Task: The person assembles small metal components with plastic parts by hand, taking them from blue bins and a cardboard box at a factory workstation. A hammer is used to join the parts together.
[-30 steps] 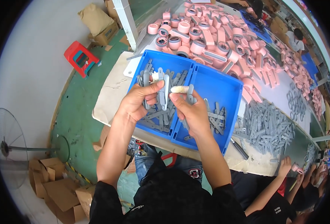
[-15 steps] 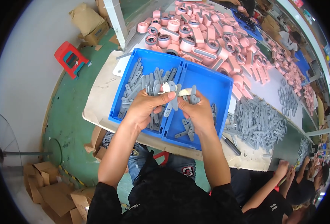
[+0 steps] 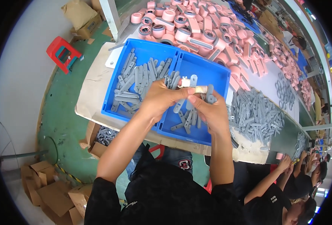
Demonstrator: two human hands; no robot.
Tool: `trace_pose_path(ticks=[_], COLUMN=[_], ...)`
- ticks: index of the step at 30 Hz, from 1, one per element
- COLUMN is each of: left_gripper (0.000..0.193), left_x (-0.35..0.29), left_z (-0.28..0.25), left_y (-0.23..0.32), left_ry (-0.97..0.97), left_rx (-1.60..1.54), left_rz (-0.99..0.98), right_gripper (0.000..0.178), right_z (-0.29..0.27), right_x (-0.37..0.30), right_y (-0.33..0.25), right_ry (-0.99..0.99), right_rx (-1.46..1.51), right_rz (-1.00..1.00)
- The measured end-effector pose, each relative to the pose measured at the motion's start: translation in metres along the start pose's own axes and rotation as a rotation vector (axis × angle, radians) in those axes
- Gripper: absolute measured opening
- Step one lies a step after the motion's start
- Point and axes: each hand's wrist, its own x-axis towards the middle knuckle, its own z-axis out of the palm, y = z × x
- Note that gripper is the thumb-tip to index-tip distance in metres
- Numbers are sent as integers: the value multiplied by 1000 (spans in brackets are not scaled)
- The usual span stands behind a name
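Observation:
My left hand [image 3: 160,96] is closed around a small bunch of grey plastic strips [image 3: 172,79], slim pieces with rounded ends and a slot. My right hand [image 3: 214,111] also grips grey strips [image 3: 210,93], partly hidden by the fingers. The hands nearly meet over the right blue bin [image 3: 221,80], and one more grey strip [image 3: 193,80] stands up between their fingertips. White wrapping covers some fingertips on both hands. More loose strips [image 3: 186,122] lie in the right bin below. Many others [image 3: 145,73] fill the left blue bin [image 3: 109,93].
Pink rounded housings [image 3: 196,26] are heaped beyond the bins. To the right lie a pile of grey strips [image 3: 258,116] and grey rings [image 3: 285,92]. A red stool [image 3: 63,54] and cardboard boxes [image 3: 53,195] stand on the floor at left. Co-workers' arms [image 3: 265,185] reach in at right.
Both hands have moved right, from around the bins' divider to over the right bin, still holding strips. The whole view has shifted slightly.

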Motion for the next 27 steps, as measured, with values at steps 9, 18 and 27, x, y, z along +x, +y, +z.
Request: trace_pose_path(ticks=[9, 18, 27], left_gripper=[27, 35, 22], left_x=[4, -4, -15], left_z=[12, -3, -24], left_y=[-27, -24, -23], left_ry=[-33, -66, -118], left_rx=[329, -145, -503], left_rz=[-53, -130, -114], right_gripper=[14, 21, 30], right_z=[-41, -24, 10], right_x=[-18, -19, -6], right_y=[13, 10, 23], right_ry=[227, 57, -16], right_rx=[-220, -1, 291], right_rz=[60, 153, 103])
